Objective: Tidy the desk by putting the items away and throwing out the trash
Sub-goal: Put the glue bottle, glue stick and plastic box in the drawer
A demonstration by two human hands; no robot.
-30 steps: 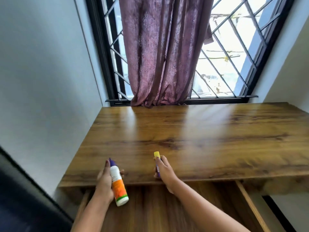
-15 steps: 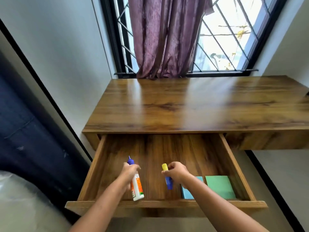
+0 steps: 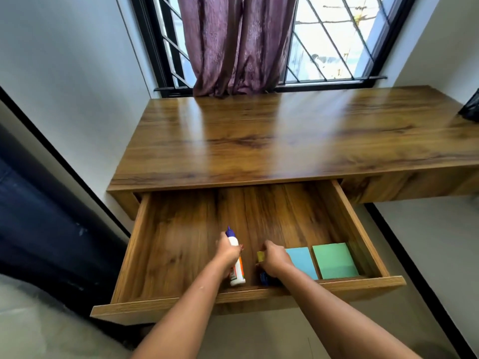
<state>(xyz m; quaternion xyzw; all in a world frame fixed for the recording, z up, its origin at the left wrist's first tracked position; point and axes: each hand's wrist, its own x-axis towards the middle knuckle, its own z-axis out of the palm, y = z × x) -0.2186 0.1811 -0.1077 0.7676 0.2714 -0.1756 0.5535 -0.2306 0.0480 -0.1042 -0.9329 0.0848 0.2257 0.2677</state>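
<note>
The wooden drawer [image 3: 357, 224] under the desk [image 3: 285, 141] is pulled out wide. Inside it, near the front wall, my left hand [image 3: 228, 251] grips a white glue bottle [image 3: 237, 270] with an orange label and a purple cap, its base low by the drawer floor. Just to the right, my right hand [image 3: 274, 259] is closed on a blue glue stick [image 3: 262, 265] with a yellow cap; its lower end is in shadow at the drawer front. A blue sticky-note pad [image 3: 302, 260] and a green sticky-note pad [image 3: 334, 260] lie flat in the drawer's right front corner.
A purple curtain [image 3: 238, 42] hangs over the barred window behind the desk. A dark object [image 3: 471, 107] shows at the desk's far right edge. A dark blue surface [image 3: 39, 229] and a grey padded surface [image 3: 39, 320] stand to the left.
Both hands went from the desk's front edge down into the open drawer with the glue bottle and the glue stick, and have sunk lower toward the drawer floor. The view tilted downward.
</note>
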